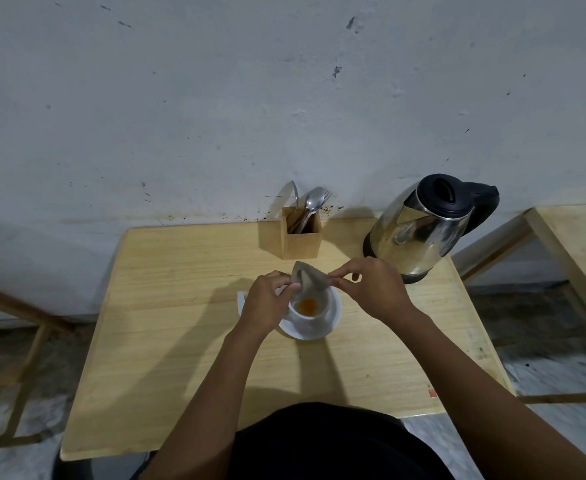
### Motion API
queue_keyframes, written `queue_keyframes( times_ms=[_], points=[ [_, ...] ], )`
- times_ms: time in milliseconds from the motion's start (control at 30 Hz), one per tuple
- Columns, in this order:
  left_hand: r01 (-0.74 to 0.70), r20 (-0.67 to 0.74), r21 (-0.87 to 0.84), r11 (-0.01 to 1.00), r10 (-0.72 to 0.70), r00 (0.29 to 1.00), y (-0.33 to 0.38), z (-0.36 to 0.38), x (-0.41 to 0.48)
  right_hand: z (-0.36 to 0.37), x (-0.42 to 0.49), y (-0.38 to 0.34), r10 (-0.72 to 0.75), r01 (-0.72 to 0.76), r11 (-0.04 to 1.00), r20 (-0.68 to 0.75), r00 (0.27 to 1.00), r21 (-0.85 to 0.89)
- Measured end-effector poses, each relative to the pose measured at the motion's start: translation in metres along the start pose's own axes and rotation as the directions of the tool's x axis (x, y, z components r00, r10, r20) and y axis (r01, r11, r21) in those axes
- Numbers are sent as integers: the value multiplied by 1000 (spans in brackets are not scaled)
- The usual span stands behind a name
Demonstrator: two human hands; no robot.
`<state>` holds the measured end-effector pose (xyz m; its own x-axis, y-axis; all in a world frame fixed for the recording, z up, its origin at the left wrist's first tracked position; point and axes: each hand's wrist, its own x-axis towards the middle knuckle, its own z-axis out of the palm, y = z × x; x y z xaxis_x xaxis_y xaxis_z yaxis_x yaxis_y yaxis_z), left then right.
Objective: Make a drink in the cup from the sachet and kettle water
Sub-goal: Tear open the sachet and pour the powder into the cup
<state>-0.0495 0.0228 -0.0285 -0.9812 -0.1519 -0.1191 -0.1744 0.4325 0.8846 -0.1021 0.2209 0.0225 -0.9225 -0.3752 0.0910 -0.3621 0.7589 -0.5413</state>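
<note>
The crumpled grey sachet [312,280] hangs tilted just above the white ceramic cup [312,323], which holds orange powder [307,306] and stands on a white saucer [335,313]. It spans both grips: the left hand [267,306] pinches its left edge and the right hand [371,292] pinches its right corner. The shiny steel kettle [423,233] stands behind to the right on the pale wooden bench [180,341].

Saucer [334,315] partly behind left hand [267,303], sachet [310,280] print unreadable, side table [575,244] cropped

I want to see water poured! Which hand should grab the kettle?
Probably the right hand: the kettle stands just beyond it, on that side. The left hand would have to cross over the cup. Both pinch the sachet.
</note>
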Motion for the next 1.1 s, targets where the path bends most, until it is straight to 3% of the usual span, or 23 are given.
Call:
queue_keyframes(
  times_ms=[167, 333, 600, 767, 833, 1100],
  points=[
    [16, -51, -65, 998, -19, 999, 4, 1, -2, 1, -1, 1, 11, -11, 1000, -8, 1000, -21],
    [-36, -99, -14, 999, 34, 994, 5, 3, 1, -1, 0, 1, 39, -39, 999, 72, 997, -1],
    [-52, -90, 35, 998, 55, 994, 4, 8, 3, 5, -4, -4, 119, -119, 993, 5, 993, -26],
    [-55, -120, 62, 997, 62, 991, 7, 7, 1, 6, -7, -4, 193, -192, 980, -22, 981, 44],
    [-70, -116, 58, 996, 76, 990, 11, 8, 1, 9, -8, -8, 237, -239, 968, 38, 971, 77],
    [-70, -111, 57, 996, 76, 991, 11, 4, 1, 7, -9, -6, 301, -306, 935, 55, 952, 181]
  ],
)
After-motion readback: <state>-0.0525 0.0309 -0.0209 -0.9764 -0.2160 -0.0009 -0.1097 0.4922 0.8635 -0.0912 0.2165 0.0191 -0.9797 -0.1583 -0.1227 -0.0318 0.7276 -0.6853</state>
